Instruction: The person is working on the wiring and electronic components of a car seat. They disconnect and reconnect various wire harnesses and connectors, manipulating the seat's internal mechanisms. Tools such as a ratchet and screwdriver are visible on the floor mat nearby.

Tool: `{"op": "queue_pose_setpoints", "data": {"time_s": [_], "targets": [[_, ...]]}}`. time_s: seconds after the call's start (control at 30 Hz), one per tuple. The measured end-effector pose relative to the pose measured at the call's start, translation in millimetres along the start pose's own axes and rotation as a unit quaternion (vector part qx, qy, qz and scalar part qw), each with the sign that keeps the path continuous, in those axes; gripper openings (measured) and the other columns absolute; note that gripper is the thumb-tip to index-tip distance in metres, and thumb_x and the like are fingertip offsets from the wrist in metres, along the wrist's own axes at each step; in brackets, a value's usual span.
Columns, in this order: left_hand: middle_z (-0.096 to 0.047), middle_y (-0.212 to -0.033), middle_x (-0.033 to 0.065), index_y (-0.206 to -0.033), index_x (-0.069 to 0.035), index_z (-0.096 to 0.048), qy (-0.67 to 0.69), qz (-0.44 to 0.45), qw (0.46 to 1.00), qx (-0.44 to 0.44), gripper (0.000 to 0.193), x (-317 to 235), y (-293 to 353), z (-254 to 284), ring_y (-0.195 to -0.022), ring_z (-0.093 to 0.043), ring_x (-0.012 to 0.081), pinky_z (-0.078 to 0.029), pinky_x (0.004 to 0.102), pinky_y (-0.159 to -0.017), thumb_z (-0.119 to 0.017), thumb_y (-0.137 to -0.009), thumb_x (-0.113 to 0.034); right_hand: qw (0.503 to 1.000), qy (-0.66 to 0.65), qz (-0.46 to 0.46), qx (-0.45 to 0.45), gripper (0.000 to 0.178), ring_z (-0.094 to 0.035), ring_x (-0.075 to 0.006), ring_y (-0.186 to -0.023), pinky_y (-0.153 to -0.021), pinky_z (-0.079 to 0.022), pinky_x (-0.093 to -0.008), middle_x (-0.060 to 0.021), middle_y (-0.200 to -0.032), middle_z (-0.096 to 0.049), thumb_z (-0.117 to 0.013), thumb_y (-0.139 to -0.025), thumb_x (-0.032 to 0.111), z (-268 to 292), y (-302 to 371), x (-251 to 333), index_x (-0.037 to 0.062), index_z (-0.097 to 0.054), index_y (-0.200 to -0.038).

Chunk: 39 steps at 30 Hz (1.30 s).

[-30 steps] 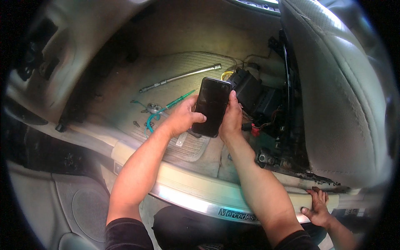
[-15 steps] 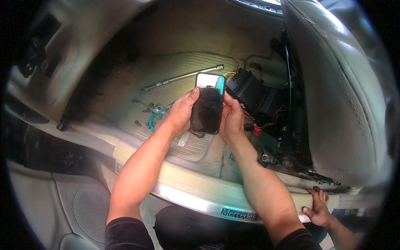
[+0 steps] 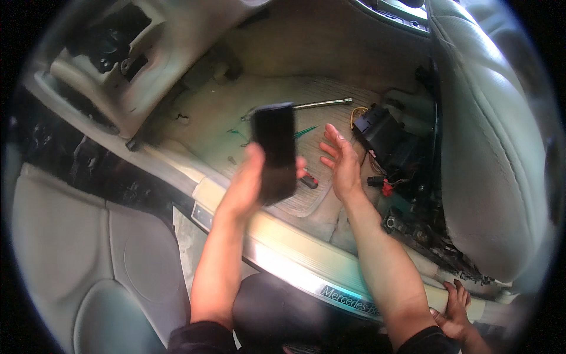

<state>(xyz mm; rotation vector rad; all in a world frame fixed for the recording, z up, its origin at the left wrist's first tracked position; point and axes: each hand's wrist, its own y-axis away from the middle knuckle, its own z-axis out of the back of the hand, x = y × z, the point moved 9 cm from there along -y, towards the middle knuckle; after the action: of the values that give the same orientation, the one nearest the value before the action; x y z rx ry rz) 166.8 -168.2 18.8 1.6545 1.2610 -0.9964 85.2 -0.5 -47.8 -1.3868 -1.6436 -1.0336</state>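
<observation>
A black smartphone (image 3: 277, 156) with a dark screen is upright in my left hand (image 3: 244, 183), thumb on one side and fingertips on the other. My right hand (image 3: 343, 162) is apart from the phone, its fingers spread and nothing in them. Behind the phone, on the ribbed floor mat (image 3: 327, 88), lie a long metal extension bar (image 3: 324, 104), partly hidden, and a thin green strip (image 3: 306, 131). A black and red tool handle (image 3: 309, 180) rests on the mat below the phone.
A black module with wires (image 3: 386, 135) and a red connector (image 3: 387, 188) sit beside the grey seat (image 3: 489, 147). The pale door sill (image 3: 295, 248) crosses in front. Another person's hand (image 3: 455, 310) rests on the sill at right. An open door panel (image 3: 118, 253) stands at left.
My right hand has let go of the phone and opened beside it. The left hand keeps the phone, now blurred, and its screen has gone dark. The view has shifted.
</observation>
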Motion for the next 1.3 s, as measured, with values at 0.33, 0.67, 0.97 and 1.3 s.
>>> {"op": "queue_pose_setpoints", "data": {"time_s": [0.33, 0.67, 0.97, 1.3], "targets": [[-0.064, -0.129, 0.0200, -0.137, 0.007, -0.053, -0.425, -0.035, 0.869, -0.250, 0.097, -12, 263, -15, -0.111, -0.063, 0.0277, -0.045, 0.0404, -0.103, -0.037, -0.093, -0.078, 0.998, 0.039, -0.004, 0.042, 0.057, -0.059, -0.0227, -0.118, -0.099, -0.045, -0.0390, -0.0088, -0.141, -0.059, -0.040, -0.102, 0.046, -20, 15, -7, 0.0061, -0.059, -0.138], [-0.060, -0.135, 0.0196, -0.141, 0.006, -0.050, -0.353, 0.095, 0.865, -0.344, 0.086, 113, 402, 1, -0.125, -0.056, 0.0276, -0.042, 0.0392, -0.104, -0.034, -0.100, -0.069, 0.999, 0.026, 0.019, 0.030, 0.049, -0.060, -0.0211, -0.112, -0.094, -0.046, -0.0381, -0.0070, -0.134, -0.063, -0.041, -0.102, 0.040, -22, 9, -14, 0.0068, -0.065, -0.129], [-0.067, -0.121, 0.0220, -0.134, 0.012, -0.051, -0.340, -0.133, 0.899, -0.242, 0.097, -16, 230, -36, -0.112, -0.066, 0.0309, -0.049, 0.0389, -0.099, -0.034, -0.097, -0.075, 0.998, 0.051, 0.022, 0.038, 0.047, -0.061, -0.0213, -0.107, -0.093, -0.046, -0.0364, -0.0085, -0.127, -0.066, -0.042, -0.102, 0.038, -21, 19, -1, 0.0039, -0.067, -0.122], [-0.067, -0.119, 0.0184, -0.129, 0.000, -0.055, 0.113, 0.023, 0.993, -0.019, 0.071, -13, -42, 3, -0.104, -0.068, 0.0305, -0.059, 0.0458, -0.089, -0.039, -0.101, -0.063, 0.982, -0.115, -0.110, 0.105, 0.068, -0.061, -0.0226, -0.115, -0.092, -0.053, -0.0420, -0.0098, -0.139, -0.057, -0.033, -0.104, 0.059, -63, 45, -4, 0.0070, -0.044, -0.147]]}}
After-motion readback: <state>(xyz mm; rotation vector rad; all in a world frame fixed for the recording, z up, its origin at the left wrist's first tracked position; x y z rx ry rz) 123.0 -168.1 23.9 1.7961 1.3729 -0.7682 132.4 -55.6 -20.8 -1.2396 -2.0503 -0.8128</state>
